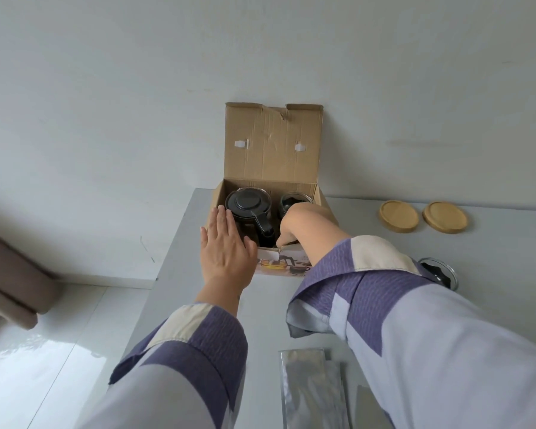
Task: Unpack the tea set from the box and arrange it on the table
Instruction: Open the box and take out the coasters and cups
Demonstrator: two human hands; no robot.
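At centre frame, on a pale grey worktop (180,274) set against a white wall:

Box (270,156), corrugated cardboard, lid flap propped upright against the wall so the interior stays open to reach; printed front panel faces the person. Stands at the worktop's far left corner.

Right hand (294,224), sleeve in lilac, purple and cream, reaching down into the right half of the box. Its fingers are hidden behind the front wall, so whether they grip anything cannot be told.

Left hand (226,246), flat and spread, fingers (222,218) extended and holding nothing, laid against the box's near left corner, most likely to steady it while the other hand works inside.

Teapot (250,212), dark with black lid and handle, still seated in the left compartment.

Foil packets (310,391), silvery, lying flat at the lower centre of the frame.

Wooden coasters (398,215), two round discs side by side at the right, already laid out.

Glass cup (296,201), dark inside, at the box's back right, just beyond the right wrist.

Second round glass piece (443,270), right of centre on the worktop, partly hidden by the right sleeve.

Judgement: unpacking is partway; teapot and at least one cup remain boxed.
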